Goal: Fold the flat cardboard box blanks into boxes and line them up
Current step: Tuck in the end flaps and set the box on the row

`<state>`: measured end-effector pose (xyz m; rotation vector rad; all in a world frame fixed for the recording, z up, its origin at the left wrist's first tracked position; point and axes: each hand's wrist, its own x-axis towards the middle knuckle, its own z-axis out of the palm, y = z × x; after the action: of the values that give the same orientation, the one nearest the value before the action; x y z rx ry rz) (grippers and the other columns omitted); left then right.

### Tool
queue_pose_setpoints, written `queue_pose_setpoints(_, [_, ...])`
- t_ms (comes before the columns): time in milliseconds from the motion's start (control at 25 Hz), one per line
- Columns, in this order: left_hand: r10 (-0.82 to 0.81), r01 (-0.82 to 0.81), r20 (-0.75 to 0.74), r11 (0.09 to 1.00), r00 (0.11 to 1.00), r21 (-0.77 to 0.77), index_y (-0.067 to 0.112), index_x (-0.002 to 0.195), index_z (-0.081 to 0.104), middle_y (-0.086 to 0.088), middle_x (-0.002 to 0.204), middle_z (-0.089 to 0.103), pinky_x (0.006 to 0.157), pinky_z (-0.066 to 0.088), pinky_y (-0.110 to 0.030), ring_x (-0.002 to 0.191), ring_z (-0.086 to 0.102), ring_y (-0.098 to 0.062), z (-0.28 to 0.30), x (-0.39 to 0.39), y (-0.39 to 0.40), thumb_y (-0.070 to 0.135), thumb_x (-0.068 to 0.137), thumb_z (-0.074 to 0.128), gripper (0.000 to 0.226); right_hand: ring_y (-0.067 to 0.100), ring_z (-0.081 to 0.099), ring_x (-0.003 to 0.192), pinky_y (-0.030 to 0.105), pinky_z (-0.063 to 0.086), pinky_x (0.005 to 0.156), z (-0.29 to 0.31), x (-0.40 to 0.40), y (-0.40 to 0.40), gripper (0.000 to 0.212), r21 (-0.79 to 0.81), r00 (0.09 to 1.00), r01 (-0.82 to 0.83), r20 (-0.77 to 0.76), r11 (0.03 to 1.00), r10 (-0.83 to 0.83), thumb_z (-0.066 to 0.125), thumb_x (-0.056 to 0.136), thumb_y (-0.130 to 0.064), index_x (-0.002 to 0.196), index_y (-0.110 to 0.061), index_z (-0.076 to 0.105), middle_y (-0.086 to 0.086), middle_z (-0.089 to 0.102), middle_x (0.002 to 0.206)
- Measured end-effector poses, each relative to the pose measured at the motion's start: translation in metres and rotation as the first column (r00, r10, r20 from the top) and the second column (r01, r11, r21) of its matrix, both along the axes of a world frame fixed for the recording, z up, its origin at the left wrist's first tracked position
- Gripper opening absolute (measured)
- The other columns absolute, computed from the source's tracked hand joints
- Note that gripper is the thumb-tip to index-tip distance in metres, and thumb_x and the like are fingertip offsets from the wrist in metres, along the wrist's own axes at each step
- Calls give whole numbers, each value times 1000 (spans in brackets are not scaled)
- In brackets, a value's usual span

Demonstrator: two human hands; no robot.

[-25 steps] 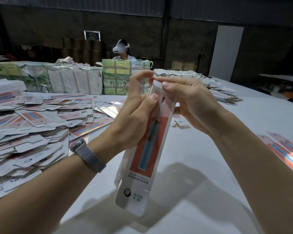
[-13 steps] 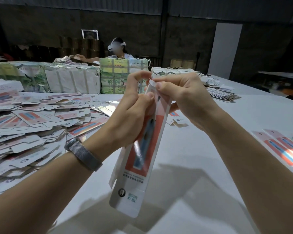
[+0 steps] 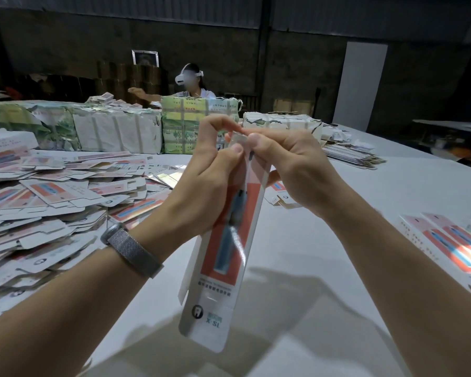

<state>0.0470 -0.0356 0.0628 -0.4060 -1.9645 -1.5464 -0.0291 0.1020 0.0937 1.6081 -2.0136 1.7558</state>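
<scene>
Bare white tabletop (image 3: 324, 254) in the lower middle and right of the frame. Big heap of flat blanks (image 3: 46, 202) at left, wrapped bundles (image 3: 114, 131) at the back, finished boxes (image 3: 452, 240) at the right edge. Long red-and-white box (image 3: 223, 254) upright in the middle, off the tabletop. Left hand (image 3: 210, 180) curled round its upper part. Right hand (image 3: 291, 164) pinching its top end.

L hand (image 3: 204, 183) & R hand (image 3: 291, 170) pinch box (image 3: 223, 257) top (flap seemingly tucking), above table (image 3: 337, 268).
</scene>
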Motion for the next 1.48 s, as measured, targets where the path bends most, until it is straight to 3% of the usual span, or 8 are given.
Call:
queue_pose_setpoints(120, [-9,9,10,999,1000,39,28,116,37,-31,96,59,61,59,-41,66,66,-29,-1,-2,1,24,108,37,9,25,65,58,41,53,47,-7,2,-8,26,-153,997,73,-27,985,-78,51,98,-13,93,-28,72,14,70,72])
queue_pose_setpoints(200, [-20,19,26,999,999,39,33,116,38,-27,91,61,61,59,-40,66,66,-30,0,-3,2,29,106,38,10,21,65,60,39,54,51,-8,3,-12,25,-229,992,103,94,968,-84,55,98,-7,92,-22,74,13,70,74])
queue_pose_setpoints(400, [-18,21,30,996,999,-87,37,115,33,-27,74,49,55,50,-40,55,53,-18,4,0,0,27,100,38,19,18,65,68,28,53,55,5,-3,0,11,-87,950,52,312,995,-22,61,94,-10,89,-12,72,9,70,85])
queue_pose_setpoints(600, [-142,146,95,989,985,-39,34,113,37,-44,76,39,49,39,-70,52,38,-58,8,5,1,22,102,38,16,18,64,63,29,52,49,14,-4,10,18,-69,962,26,274,997,-6,60,91,0,84,-11,72,7,69,74])
queue_pose_setpoints(760, [-188,189,139,982,972,3,32,113,38,-41,78,41,47,48,-57,51,47,-51,6,4,1,25,102,40,14,30,67,75,45,59,60,16,-10,17,18,-23,983,13,186,1000,-8,62,90,2,83,-10,74,11,72,81])
queue_pose_setpoints(880, [-276,265,187,961,943,84,32,112,37,-25,80,64,50,56,-36,55,66,-34,4,4,-3,26,102,41,13,28,67,75,43,59,62,13,-13,16,15,-1,977,-25,210,1000,24,62,90,-1,86,-9,73,7,72,81])
queue_pose_setpoints(1320, [-195,154,210,968,958,198,39,110,42,-16,79,72,50,56,-35,59,70,-35,6,7,-4,38,99,45,11,25,73,82,32,58,60,1,-17,9,24,-12,989,-57,138,998,58,49,102,-18,106,-18,72,9,75,89])
queue_pose_setpoints(1480, [-94,65,130,975,987,214,32,118,36,-14,78,70,53,57,-32,61,70,-31,0,1,5,29,109,38,10,21,69,64,36,58,52,-9,-13,-3,19,-157,994,56,100,986,-40,54,100,-16,104,-11,73,14,72,76])
